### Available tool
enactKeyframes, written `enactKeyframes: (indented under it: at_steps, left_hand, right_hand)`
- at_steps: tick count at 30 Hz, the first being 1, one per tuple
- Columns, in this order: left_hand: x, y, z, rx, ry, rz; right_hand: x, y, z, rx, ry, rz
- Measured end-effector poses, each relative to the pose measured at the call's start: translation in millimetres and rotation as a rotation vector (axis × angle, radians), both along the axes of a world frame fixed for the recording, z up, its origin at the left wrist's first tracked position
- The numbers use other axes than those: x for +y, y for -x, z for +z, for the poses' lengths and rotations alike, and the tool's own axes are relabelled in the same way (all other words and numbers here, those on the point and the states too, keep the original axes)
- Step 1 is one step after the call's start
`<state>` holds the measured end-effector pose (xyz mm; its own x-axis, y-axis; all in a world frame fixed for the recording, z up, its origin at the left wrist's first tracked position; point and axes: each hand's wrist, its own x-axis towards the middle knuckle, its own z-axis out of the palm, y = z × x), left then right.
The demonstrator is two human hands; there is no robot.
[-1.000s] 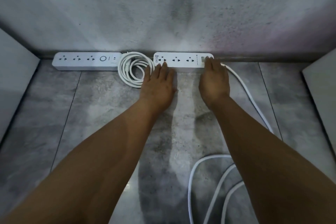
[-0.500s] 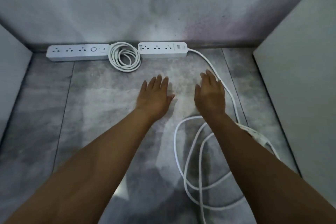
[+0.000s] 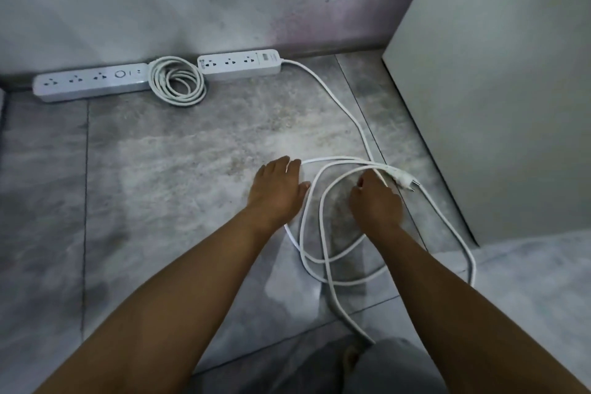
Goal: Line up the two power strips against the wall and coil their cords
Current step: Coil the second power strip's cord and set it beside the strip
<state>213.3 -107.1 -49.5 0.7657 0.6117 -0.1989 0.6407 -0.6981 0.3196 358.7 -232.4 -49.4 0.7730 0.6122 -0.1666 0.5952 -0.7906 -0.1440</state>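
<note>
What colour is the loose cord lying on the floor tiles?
The loose cord is white, like its plug; the head view shows it best.

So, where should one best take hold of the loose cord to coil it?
Just behind the plug, coming from above. The cord lies flat on the floor in loose loops, and that end is free, while the other is fixed in the strip.

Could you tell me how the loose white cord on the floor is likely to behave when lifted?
The loose cord lies in slack loops, so it will probably droop and trail rather than hold shape. Its plug is the bulkiest part, so that end may swing. The other end joins the right power strip, which a pull might drag.
</note>
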Motion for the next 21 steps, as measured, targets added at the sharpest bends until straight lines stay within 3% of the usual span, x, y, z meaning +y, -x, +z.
enactKeyframes:
  at_steps: [5, 15, 17, 19, 21]
  left_hand:
    - [-3.6, 1.4, -4.0, -0.050, -0.028, -0.006]
    - [7.0, 11.2, 3.1, -0.176, -0.001, 0.059]
    - [7.3, 11.0, 5.6, -0.184, 0.024, 0.087]
    - [6.1, 8.8, 11.1, -0.215, 0.114, 0.152]
    - [7.3, 3.8, 23.1, -0.281, 0.370, 0.260]
  right_hand:
    - [5.1, 28.3, -8.0, 0.192, 0.095, 0.021]
    - [18.6, 68.7, -12.2, 0.284, 0.048, -0.130]
    - [21.5, 69.3, -8.0, 0.326, -0.066, -0.213]
    - [28.4, 70.7, 1.9, 0.348, -0.308, -0.290]
    - [39.2, 76.0, 15.0, 0.359, -0.519, -0.265]
